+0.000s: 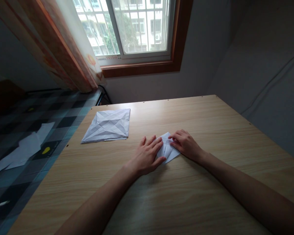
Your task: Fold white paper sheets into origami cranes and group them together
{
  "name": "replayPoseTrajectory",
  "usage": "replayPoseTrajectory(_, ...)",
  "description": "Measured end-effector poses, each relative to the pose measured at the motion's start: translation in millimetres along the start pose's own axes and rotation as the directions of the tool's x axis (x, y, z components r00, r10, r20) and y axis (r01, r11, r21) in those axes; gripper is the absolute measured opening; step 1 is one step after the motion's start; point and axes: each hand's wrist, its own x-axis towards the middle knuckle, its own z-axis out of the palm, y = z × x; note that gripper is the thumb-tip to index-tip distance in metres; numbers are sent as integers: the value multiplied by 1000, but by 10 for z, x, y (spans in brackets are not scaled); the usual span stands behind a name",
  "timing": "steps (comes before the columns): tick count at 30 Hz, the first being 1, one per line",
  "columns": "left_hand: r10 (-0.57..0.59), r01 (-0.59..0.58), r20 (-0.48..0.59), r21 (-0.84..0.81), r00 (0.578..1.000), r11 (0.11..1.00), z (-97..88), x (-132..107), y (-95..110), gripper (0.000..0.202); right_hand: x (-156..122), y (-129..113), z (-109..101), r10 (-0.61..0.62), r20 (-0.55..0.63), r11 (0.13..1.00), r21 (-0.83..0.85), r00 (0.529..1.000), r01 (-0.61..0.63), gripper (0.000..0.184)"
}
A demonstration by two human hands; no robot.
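The left hand (148,156) lies spread and the right hand (185,143) curls, grip unclear, on the folded paper (170,151), where uneven pressure could skew a crease.

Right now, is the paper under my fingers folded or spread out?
Folded: the white paper shows flap edges along a dark seam near its middle.
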Motion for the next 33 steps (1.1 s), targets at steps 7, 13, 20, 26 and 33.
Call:
replayPoseTrajectory(7, -29, 29, 4, 18, 1000, 999, 11, -7, 63, 63, -123, -308, -2, -45, 26, 965, -256, 999, 50, 18)
replayPoseTrajectory(13, -27, 26, 35, 27, 999, 999, -15, -18, 62, 66, -196, -514, 15, 14, 28, 941, -340, 1000, -3, 15)
replayPoseTrajectory(20, 7, -8, 45, 23, 999, 1000, -6, -27, 14, 70, -211, -560, 58, 29, 83, 906, -423, 996, 9, 30)
replayPoseTrajectory(26, 20, -21, 46, 33, 999, 999, 4, -31, -9, 71, -198, -546, 42, 93, 125, 932, -361, 988, -42, 40)
replayPoseTrajectory(33, 35, -36, 22, 43, 999, 998, 17, -54, -8, 70, -206, -439, 90, 210, 142, 943, -291, 967, -162, 68)
